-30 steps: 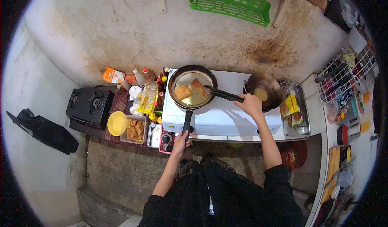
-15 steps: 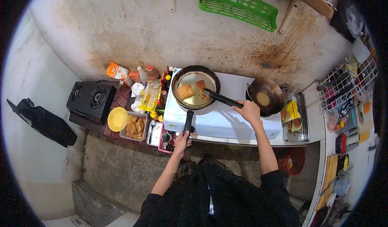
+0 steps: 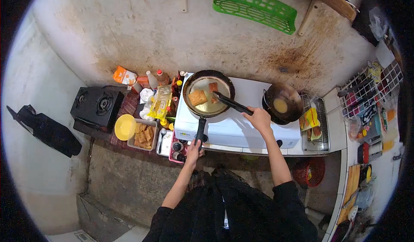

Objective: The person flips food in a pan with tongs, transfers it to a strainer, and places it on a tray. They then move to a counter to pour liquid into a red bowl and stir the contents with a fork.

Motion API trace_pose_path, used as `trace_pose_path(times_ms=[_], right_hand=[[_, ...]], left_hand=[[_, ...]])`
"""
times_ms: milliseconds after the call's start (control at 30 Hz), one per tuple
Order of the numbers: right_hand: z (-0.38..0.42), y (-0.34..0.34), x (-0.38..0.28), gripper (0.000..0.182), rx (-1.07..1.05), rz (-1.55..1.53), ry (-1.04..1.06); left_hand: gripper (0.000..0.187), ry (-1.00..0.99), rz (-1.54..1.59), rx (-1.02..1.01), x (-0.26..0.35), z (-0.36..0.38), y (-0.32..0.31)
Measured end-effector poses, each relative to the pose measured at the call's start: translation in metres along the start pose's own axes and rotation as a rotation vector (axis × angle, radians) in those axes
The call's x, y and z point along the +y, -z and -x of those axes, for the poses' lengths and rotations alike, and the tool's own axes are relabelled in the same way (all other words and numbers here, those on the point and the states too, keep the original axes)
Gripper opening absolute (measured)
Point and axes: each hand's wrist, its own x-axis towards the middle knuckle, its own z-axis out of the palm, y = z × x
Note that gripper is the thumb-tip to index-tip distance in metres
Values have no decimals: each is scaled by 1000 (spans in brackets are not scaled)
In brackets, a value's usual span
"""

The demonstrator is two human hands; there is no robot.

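My left hand (image 3: 193, 151) is wrapped round the handle of a dark frying pan (image 3: 231, 85) on the white stove (image 3: 250, 96). My right hand (image 3: 259, 119) grips a long black cooking utensil (image 3: 236, 105), which reaches over the pan's right rim. Its tip meets a browned food piece (image 3: 213, 87) on the pan's right side; whether the tip is a blade or tongs I cannot make out. A larger golden-brown square piece (image 3: 198, 97) lies to the left in shallow oil.
A dark wok (image 3: 293, 97) with some liquid stands on the stove's right. Left of the stove are a box of fried pieces (image 3: 145, 135), a yellow bowl (image 3: 125, 127), bottles and a yellow packet (image 3: 161, 102). A wire rack tray (image 3: 316, 143) sits at the right.
My right hand and the utensil have shifted slightly left, and the utensil's tip is further into the pan. The right-hand food piece has turned a little. My left hand stays on the handle.
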Motion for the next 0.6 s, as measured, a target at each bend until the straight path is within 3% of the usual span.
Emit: trace_pose_path(times_ms=[433,600], right_hand=[[6,25,-1,41,-79,40,50],[3,19,-4,42,-84,49,26]], left_hand=[[25,9,26,65,-2,-1,-4],[25,13,50,-4,-2,-3,3]])
